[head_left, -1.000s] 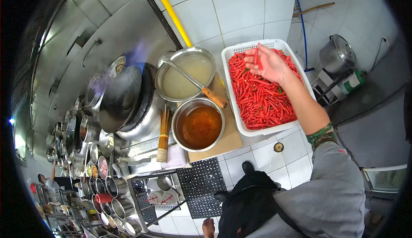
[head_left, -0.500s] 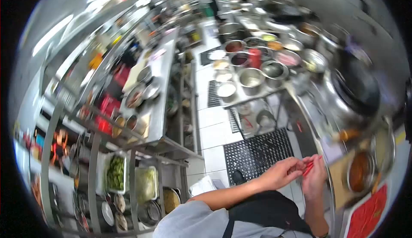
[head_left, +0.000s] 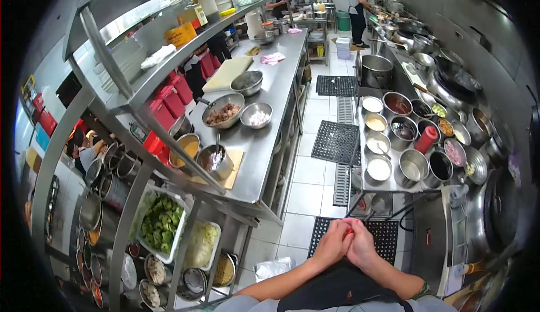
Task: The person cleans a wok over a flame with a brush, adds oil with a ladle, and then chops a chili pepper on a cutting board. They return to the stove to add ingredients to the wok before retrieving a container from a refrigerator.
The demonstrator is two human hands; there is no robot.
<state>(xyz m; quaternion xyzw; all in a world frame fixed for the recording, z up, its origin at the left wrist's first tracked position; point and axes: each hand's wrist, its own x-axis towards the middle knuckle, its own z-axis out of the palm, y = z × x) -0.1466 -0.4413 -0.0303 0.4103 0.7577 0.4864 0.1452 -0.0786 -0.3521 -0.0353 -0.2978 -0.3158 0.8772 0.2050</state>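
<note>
My left hand (head_left: 333,243) and my right hand (head_left: 363,243) are pressed together in front of my dark apron (head_left: 326,290). The fingers of both are curled closed around something red (head_left: 349,231). Only a sliver of the red shows between the fingers, too little to tell its kind. Beneath my hands lies a black perforated floor mat (head_left: 387,239). Ahead and to the right, a steel stand holds a pot of white liquid (head_left: 378,168), a steel pot of pale liquid (head_left: 413,165) and a red squeeze bottle (head_left: 427,138).
On the left, a steel counter (head_left: 253,160) carries a bowl of meat (head_left: 224,111), a smaller bowl (head_left: 257,115) and a cutting board (head_left: 228,73). Shelving below holds a tub of green vegetables (head_left: 162,225). Woks (head_left: 503,199) line the right. A person (head_left: 357,11) stands far down the aisle.
My view has swung right, and the blur has cleared. My hands, earlier near the right counter with red strips showing, are now pressed together over the mat, hiding most of the red.
</note>
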